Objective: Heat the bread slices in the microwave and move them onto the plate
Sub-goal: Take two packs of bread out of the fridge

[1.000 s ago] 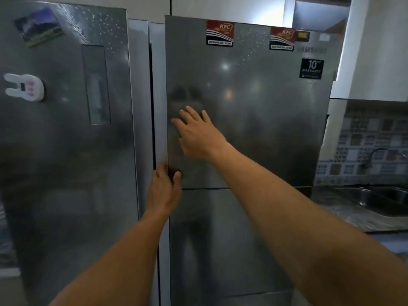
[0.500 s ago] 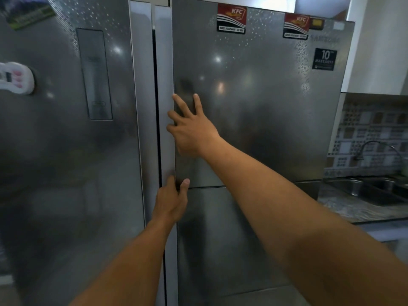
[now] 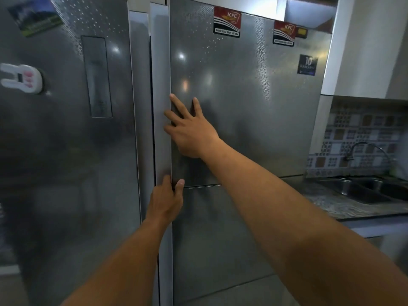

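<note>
Both hands are touching the fridge door (image 3: 242, 111): my left hand (image 3: 165, 204) is gripping its edge, my right hand (image 3: 192, 129) is pressing flat, fingers apart

Both hands are pressing against a steel fridge. The right hand (image 3: 192, 131) is lying flat with fingers spread on the upper right door (image 3: 247, 102), its fingertips reaching the door's left edge. Just below it, the left hand (image 3: 165, 202) is gripping the vertical handle strip (image 3: 162, 85), fingers curling behind the strip and thumb resting at the seam above the lower right door (image 3: 216, 239). To the left of both hands, the left door (image 3: 66, 151) is carrying a white rabbit-shaped magnet (image 3: 21, 78) and a picture magnet (image 3: 35, 18). Above the right hand, two red KFC stickers (image 3: 227, 22) are sitting near the door's top. Far to the right of the right arm, a sink (image 3: 364, 191) and tap (image 3: 366, 149) are showing before a tiled wall (image 3: 362, 129).
</note>
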Available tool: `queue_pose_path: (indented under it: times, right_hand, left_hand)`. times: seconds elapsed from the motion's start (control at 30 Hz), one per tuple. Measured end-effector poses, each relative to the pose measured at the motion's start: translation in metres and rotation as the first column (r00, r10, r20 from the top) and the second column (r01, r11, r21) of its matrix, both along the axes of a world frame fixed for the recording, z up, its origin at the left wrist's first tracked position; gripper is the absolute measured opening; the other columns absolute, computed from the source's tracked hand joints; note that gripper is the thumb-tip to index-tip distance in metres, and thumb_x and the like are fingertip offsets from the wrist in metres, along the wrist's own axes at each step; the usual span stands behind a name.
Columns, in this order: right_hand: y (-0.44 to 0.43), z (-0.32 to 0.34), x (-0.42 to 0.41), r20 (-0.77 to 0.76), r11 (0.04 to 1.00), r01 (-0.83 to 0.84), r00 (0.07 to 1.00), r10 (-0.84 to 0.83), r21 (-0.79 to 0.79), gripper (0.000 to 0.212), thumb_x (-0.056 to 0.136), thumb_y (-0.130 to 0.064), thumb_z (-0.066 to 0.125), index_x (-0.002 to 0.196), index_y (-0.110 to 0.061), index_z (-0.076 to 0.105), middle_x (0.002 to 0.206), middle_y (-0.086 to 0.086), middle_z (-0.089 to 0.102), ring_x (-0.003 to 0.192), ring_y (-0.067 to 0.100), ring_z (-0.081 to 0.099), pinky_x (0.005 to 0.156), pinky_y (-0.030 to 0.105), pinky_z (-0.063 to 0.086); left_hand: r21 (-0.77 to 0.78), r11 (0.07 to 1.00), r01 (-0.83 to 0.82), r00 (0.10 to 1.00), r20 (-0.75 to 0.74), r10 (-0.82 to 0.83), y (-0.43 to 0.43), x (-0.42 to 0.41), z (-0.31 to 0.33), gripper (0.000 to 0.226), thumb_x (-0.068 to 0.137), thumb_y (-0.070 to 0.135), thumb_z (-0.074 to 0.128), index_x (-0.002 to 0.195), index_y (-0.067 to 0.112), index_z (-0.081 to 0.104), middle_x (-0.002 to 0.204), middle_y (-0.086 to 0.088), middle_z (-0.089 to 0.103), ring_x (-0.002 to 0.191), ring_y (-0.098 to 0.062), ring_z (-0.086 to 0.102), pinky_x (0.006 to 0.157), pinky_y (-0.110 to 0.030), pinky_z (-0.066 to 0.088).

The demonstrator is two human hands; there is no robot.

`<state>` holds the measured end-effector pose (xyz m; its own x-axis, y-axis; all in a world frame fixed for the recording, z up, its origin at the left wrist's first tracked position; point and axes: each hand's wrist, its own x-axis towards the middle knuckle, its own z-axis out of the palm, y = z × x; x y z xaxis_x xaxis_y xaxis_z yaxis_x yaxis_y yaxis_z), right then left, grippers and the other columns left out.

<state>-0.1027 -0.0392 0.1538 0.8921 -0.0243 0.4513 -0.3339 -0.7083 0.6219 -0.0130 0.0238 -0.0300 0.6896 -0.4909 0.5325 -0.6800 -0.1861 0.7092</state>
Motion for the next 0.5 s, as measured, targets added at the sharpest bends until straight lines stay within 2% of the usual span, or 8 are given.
queue_pose_path:
  times: [0.1, 0.17, 0.33, 0.4, 0.5]
  right_hand:
    - [0.009, -0.001, -0.024, -0.005, 1.0, -0.013, 1.0, 0.013, 0.016, 0.045, 0.102, -0.022, 0.031, 0.146, -0.022, 0.041, 0.167, 0.008, -0.001, 0.148, 0.036, -0.025, 0.113, 0.073, 0.0]
    - [0.016, -0.002, -0.041, -0.005, 0.999, -0.025, 1.0, 0.025, 0.027, 0.044, 0.102, -0.019, 0.034, 0.146, -0.021, 0.041, 0.167, 0.008, -0.006, 0.148, 0.035, -0.025, 0.113, 0.073, -0.001]
    - [0.034, -0.002, -0.098, -0.003, 0.998, -0.028, 1.0, 0.028, 0.053, 0.044, 0.102, -0.018, 0.039, 0.145, -0.025, 0.043, 0.166, 0.006, -0.013, 0.149, 0.032, -0.024, 0.114, 0.07, -0.004]
    - [0.044, -0.002, -0.123, -0.007, 0.998, -0.009, 1.0, 0.009, 0.06, 0.044, 0.103, -0.018, 0.036, 0.146, -0.024, 0.043, 0.166, 0.006, -0.015, 0.149, 0.032, -0.023, 0.115, 0.069, -0.004]
    - [0.053, -0.005, -0.158, 0.009, 0.999, -0.001, 1.0, 0.0, 0.054, 0.045, 0.102, -0.02, 0.037, 0.147, -0.023, 0.042, 0.166, 0.008, -0.014, 0.149, 0.033, -0.022, 0.115, 0.069, -0.002]
  left_hand:
    - [0.006, 1.0, -0.018, 1.0, 0.019, 0.018, 0.015, -0.026, 0.0, 0.03, 0.103, 0.038, 0.047, 0.085, 0.014, 0.044, 0.068, -0.006, 0.054, 0.06, -0.022, 0.051, 0.051, -0.033, 0.033]
    - [0.013, 1.0, -0.017, 1.0, 0.026, 0.017, 0.025, -0.043, 0.0, 0.031, 0.103, 0.039, 0.046, 0.082, 0.017, 0.04, 0.067, -0.007, 0.052, 0.059, -0.021, 0.05, 0.049, -0.032, 0.031]
    - [0.112, 0.993, 0.037, 0.997, 0.069, -0.045, 0.051, -0.09, -0.002, 0.027, 0.102, 0.039, 0.047, 0.091, 0.015, 0.043, 0.074, -0.008, 0.056, 0.069, -0.033, 0.06, 0.059, -0.046, 0.053]
    - [0.194, 0.981, -0.001, 0.986, 0.164, -0.032, 0.064, -0.114, 0.004, 0.026, 0.102, 0.041, 0.047, 0.095, 0.016, 0.044, 0.079, -0.004, 0.059, 0.075, -0.031, 0.064, 0.064, -0.043, 0.054]
    - [0.2, 0.953, -0.227, 0.901, 0.414, 0.128, 0.083, -0.152, 0.013, 0.034, 0.096, 0.049, 0.058, 0.104, 0.017, 0.05, 0.102, -0.005, 0.061, 0.093, -0.03, 0.061, 0.068, -0.038, 0.046]
